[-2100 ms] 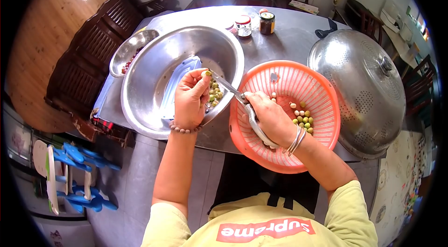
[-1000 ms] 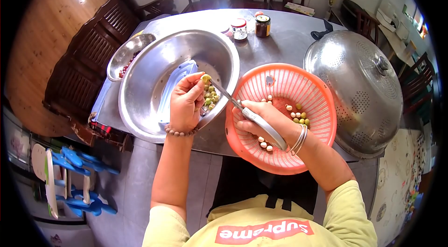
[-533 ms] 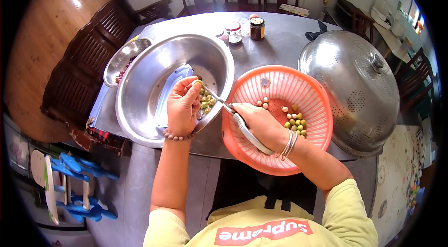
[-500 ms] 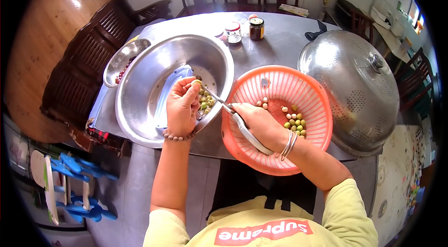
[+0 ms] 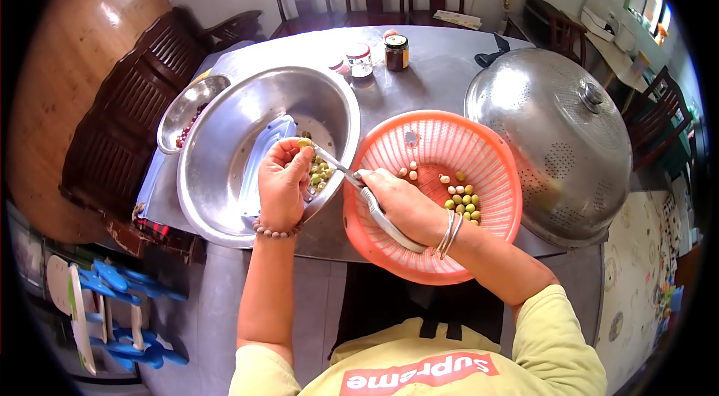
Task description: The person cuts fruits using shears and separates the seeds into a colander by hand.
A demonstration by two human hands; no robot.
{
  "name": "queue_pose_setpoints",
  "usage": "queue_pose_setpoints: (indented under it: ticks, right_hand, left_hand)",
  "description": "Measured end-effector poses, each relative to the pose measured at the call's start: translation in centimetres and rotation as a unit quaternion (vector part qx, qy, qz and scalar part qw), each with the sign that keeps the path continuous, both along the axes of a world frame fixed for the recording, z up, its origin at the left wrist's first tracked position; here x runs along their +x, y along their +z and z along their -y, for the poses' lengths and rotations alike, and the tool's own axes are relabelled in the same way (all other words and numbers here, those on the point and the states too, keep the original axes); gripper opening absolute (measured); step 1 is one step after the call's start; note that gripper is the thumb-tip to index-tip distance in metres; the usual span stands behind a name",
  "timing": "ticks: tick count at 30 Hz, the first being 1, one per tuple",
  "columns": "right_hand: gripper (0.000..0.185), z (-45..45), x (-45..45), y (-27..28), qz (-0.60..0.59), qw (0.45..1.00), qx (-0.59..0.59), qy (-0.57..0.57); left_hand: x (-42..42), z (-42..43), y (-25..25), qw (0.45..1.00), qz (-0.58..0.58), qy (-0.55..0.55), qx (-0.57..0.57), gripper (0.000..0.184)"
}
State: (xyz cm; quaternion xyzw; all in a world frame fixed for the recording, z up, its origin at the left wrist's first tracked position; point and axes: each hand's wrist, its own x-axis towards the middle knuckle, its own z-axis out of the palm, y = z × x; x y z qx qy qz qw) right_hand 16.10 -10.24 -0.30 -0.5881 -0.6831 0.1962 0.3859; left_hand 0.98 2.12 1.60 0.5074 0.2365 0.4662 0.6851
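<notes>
My left hand [image 5: 283,179] is over the steel basin [image 5: 344,96], its thumb and fingers pinching a small green lotus seed [image 5: 305,143]. In my right hand [image 5: 404,205] is a pair of scissors [image 5: 380,218] with grey handles, the metal tip against the seed. The basin holds a blue plastic tray [image 5: 258,164] and several greenish seeds or husks [image 5: 320,174]. Below my right hand stands a pink plastic basket [image 5: 359,242]. Green seeds [image 5: 469,199] and a few whitish ones [image 5: 413,166] lie in it.
At the right a large perforated steel colander [image 5: 558,141] rests upside down on the grey table [image 5: 438,81]. A bowl [image 5: 172,115] with dark red pieces is left of the basin. Two jars [image 5: 397,53] stand behind; a black-handled object [image 5: 490,58] lies near the colander.
The whole view has shifted slightly, with the table's things a little left and lower. Both hands keep their grips, the scissors still at the lotus seed.
</notes>
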Motion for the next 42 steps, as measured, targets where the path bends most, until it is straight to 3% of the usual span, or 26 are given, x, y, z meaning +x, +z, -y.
queue_pose_setpoints:
  ticks: [5,8,10,13,16,20,26,31,35,37,42]
  right_hand:
    - [0.016,-0.2,0.1,0.7,-0.083,0.995,-0.034,0.042]
    - [0.014,0.4,-0.1,2.3,-0.205,0.959,-0.183,0.070]
    - [0.014,0.1,0.1,1.3,-0.120,0.987,-0.087,0.062]
    - [0.013,-0.1,0.2,0.1,-0.021,0.999,-0.033,0.032]
    - [0.011,-0.2,0.2,-0.4,0.005,1.000,-0.023,0.003]
    - [0.010,-0.3,0.3,-0.6,0.003,1.000,0.007,0.002]
    - [0.016,-0.4,0.5,0.7,-0.034,0.998,-0.052,0.031]
    - [0.018,-0.4,0.5,0.2,-0.204,0.970,-0.114,0.064]
    - [0.016,-0.1,0.5,1.3,-0.195,0.965,-0.155,0.085]
    - [0.018,-0.2,0.3,1.1,-0.253,0.955,-0.137,0.071]
    - [0.020,0.3,-0.2,1.7,-0.191,0.970,-0.138,0.063]
  left_hand:
    - [-0.3,-0.1,0.0,1.000,0.015,-0.002,-0.003,0.013]
    - [-0.4,-0.2,0.0,1.000,0.027,-0.003,-0.012,0.012]
    - [-0.4,-0.2,-0.1,1.000,0.021,0.000,-0.009,0.011]
    - [-0.2,-0.3,-0.4,1.000,-0.004,0.013,0.014,0.009]
    - [0.1,0.0,-0.3,0.996,-0.053,0.039,0.055,0.010]
    - [0.3,0.3,0.1,0.991,-0.089,0.059,0.077,0.011]
    - [0.2,0.3,0.2,0.992,-0.081,0.059,0.082,0.009]
    - [0.3,0.5,0.3,0.988,-0.079,0.084,0.104,0.009]
    - [0.3,0.4,0.2,0.989,-0.065,0.089,0.102,0.010]
    - [0.2,0.4,0.1,0.989,-0.047,0.093,0.102,0.010]
    - [0.3,0.0,-0.2,0.987,-0.042,0.113,0.109,0.011]
